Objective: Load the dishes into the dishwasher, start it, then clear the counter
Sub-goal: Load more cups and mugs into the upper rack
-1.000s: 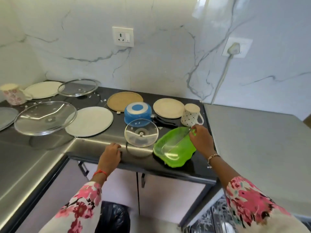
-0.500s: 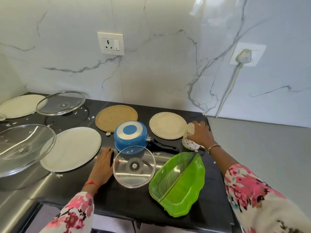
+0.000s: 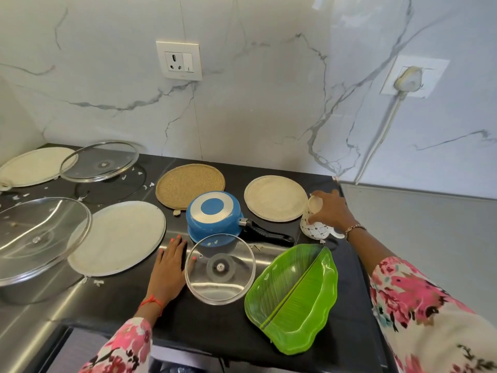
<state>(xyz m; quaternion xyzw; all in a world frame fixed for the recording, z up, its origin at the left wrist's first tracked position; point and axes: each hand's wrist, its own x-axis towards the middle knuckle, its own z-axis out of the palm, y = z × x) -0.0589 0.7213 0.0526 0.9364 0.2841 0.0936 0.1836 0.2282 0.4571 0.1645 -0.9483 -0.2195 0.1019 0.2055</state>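
Note:
My right hand [image 3: 330, 211] grips a white patterned mug [image 3: 314, 228] at the right of the black counter [image 3: 204, 319]; the mug is tilted. My left hand [image 3: 168, 267] rests flat on the counter beside a small glass lid [image 3: 220, 268]. An upturned blue saucepan [image 3: 213, 215] with a black handle sits behind that lid. A green leaf-shaped tray [image 3: 293, 297] lies at the front right. A cream plate [image 3: 275, 197] and a brown plate [image 3: 190, 185] lie further back.
A large white plate [image 3: 118, 236], a big glass lid [image 3: 37, 238], another glass lid [image 3: 99, 161] and a cream plate [image 3: 32, 166] fill the left side. Crumbs lie scattered there. A grey worktop [image 3: 430, 238] adjoins on the right. Marble wall with sockets stands behind.
My right hand left the green tray, reached back to the mug and now tilts it. My left hand slid from the counter's front edge to beside the small glass lid.

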